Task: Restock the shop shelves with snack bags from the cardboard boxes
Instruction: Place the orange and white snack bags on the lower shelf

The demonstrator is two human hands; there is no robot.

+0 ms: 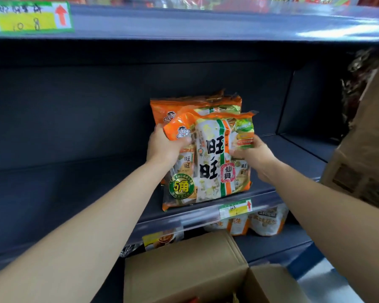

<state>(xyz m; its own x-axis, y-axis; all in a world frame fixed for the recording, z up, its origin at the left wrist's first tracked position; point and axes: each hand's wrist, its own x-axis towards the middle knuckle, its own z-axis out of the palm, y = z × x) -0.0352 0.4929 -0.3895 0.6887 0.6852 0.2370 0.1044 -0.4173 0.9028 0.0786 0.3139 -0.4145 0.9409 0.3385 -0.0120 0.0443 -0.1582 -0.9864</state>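
An orange and white snack bag (212, 158) stands upright on the dark shelf (74, 189), near its front edge. My left hand (164, 147) grips its upper left corner. On the bag's right edge, under the green panel, my right hand (254, 156) holds it. Behind it stands at least one more of the same bags (190, 103), its top showing above the front one. An open cardboard box (184, 265) sits below my arms, its flap up.
A second cardboard box (363, 149) rests on the shelf at the right. The shelf's left half is bare. A price tag (235, 208) hangs on the shelf lip. Peanut bags (265, 221) stand on the shelf below. The shelf above (184, 22) carries a yellow label (29, 17).
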